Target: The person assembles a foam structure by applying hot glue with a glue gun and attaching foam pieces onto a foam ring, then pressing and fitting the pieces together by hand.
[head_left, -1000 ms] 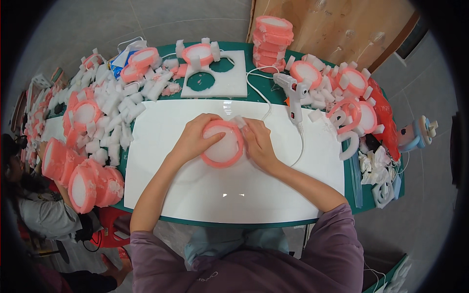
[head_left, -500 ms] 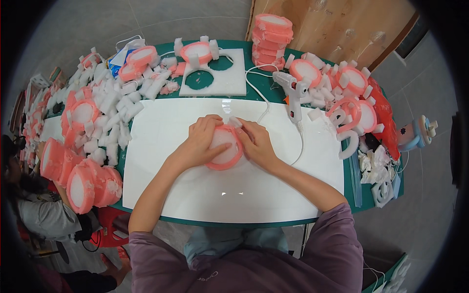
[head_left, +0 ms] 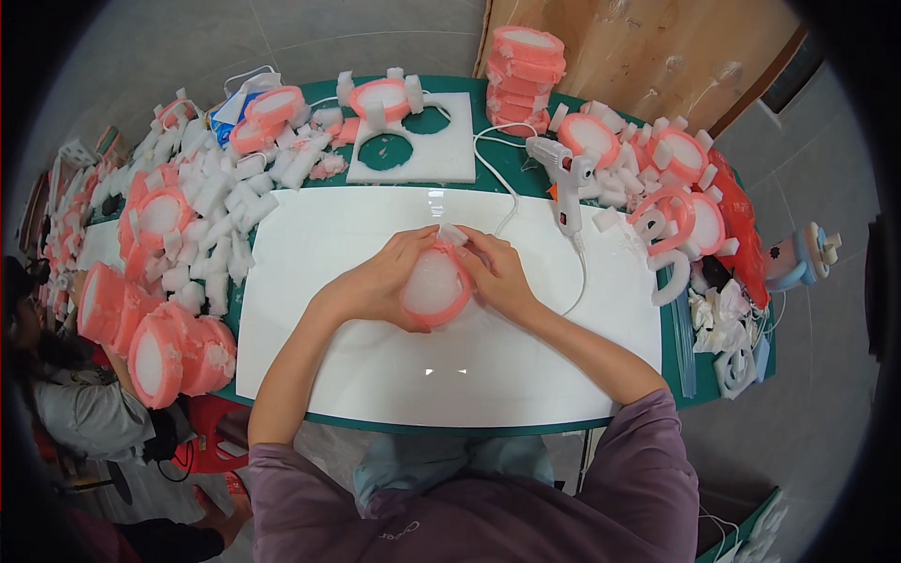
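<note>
A round white foam disc with a pink foam rim (head_left: 435,284) is held between my two hands above the white board. My left hand (head_left: 387,280) wraps its left edge, with the thumb at the lower rim. At the upper right edge, the fingers of my right hand (head_left: 496,272) press a small white foam block (head_left: 452,234) against the pink rim. The underside of the disc and several of my fingertips are hidden. A white hot glue gun (head_left: 563,178) stands to the right of my right hand, its cable trailing over the board.
The white board (head_left: 319,375) covers the middle of the green table. Loose white foam blocks (head_left: 221,220) and pink-rimmed discs (head_left: 160,361) crowd the left. A foam sheet with round holes (head_left: 446,159) and a pink stack (head_left: 521,80) stand behind. Another person's grey sleeve (head_left: 99,422) shows at left.
My left thumb has moved off the disc's face to its lower edge, and the disc is tipped slightly. My right hand still holds the small foam block at the rim.
</note>
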Tool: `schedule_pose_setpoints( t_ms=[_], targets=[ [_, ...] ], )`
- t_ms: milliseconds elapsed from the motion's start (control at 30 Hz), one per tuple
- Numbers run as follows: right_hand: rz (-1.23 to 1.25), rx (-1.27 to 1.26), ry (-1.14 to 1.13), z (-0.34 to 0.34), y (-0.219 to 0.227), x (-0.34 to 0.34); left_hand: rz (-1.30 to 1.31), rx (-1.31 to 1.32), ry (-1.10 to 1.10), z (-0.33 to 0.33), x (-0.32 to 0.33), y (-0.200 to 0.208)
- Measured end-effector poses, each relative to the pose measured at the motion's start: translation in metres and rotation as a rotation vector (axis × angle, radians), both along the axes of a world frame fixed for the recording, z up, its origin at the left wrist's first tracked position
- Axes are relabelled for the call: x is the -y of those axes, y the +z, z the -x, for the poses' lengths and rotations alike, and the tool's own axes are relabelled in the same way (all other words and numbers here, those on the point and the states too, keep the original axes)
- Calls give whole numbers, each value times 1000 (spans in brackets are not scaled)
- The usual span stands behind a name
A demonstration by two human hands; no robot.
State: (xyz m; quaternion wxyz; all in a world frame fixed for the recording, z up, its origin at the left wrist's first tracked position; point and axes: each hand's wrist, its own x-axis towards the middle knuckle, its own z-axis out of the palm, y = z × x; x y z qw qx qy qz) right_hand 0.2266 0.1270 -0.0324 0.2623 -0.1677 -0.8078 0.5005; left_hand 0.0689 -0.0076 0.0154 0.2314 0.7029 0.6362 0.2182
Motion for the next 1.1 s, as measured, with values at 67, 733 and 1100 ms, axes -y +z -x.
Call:
schedule_pose_setpoints(
  t_ms=[67,733,1100],
  targets=[
    [10,30,21,-1,2,0,2,11,8,0,0,0],
    [-307,146,175,-7,18,7,31,151,76,-4,-2,11],
    [-440,81,180,-3,13,10,47,268,79,-1,-2,14]
  ],
)
